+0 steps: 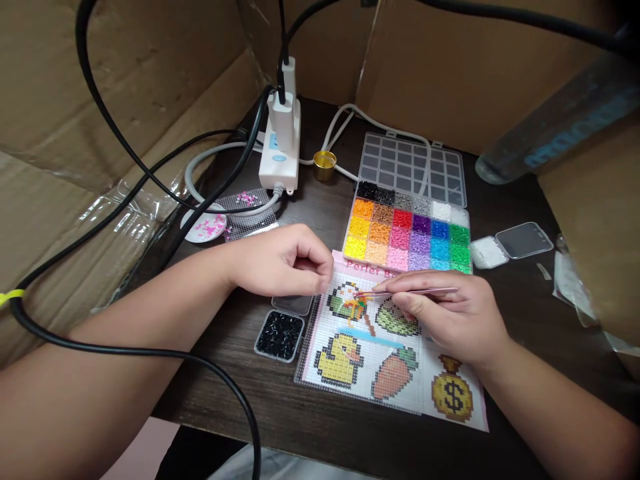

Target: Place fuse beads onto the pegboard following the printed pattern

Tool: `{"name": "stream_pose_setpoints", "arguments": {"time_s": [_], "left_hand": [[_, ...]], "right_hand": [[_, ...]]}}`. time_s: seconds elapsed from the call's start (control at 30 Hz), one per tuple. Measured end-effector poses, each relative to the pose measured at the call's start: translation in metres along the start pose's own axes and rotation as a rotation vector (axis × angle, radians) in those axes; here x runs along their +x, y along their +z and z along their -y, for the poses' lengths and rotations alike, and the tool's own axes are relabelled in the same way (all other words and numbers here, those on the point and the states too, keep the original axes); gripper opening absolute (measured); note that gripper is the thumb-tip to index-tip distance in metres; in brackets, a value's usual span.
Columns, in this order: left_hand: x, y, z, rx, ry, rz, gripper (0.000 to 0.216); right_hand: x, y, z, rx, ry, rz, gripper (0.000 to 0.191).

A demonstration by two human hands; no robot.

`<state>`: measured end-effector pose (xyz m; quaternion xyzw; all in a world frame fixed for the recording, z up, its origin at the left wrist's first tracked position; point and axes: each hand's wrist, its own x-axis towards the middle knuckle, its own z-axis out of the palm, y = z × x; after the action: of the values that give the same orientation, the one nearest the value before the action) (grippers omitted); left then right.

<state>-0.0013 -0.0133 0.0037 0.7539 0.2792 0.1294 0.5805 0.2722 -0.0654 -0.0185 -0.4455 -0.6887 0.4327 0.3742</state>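
Observation:
My right hand (457, 317) grips slim tweezers (430, 291), their tips over the upper-left picture on a clear pegboard (367, 397). Orange, green, red and brown beads (356, 310) stand there. Beneath the board lies a printed bead pattern sheet (430, 407) with a duck, a carrot and a money bag. My left hand (287, 263) hovers at the board's upper-left corner, fingers curled and thumb against them; anything between them is hidden. Below that hand is a small open box of black beads (279, 335). Behind the sheet sits a compartment box of coloured beads (410, 230), lid open.
A white power strip (280, 157) with plugs stands at the back, beside a gold cup (325, 165). Black cables (145, 352) cross my left arm. Pink beads lie on a white round lid (204, 225). A small box of white beads (489, 253) is at the right, below a clear bottle (550, 127).

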Motion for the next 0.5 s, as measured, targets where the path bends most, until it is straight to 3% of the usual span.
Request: {"name": "stream_pose_setpoints", "arguments": {"time_s": [0.5], "left_hand": [[-0.0005, -0.0003, -0.0002, 0.003, 0.003, 0.002, 0.015]], "right_hand": [[0.0018, 0.0019, 0.0022, 0.018, -0.086, 0.014, 0.025]]}}
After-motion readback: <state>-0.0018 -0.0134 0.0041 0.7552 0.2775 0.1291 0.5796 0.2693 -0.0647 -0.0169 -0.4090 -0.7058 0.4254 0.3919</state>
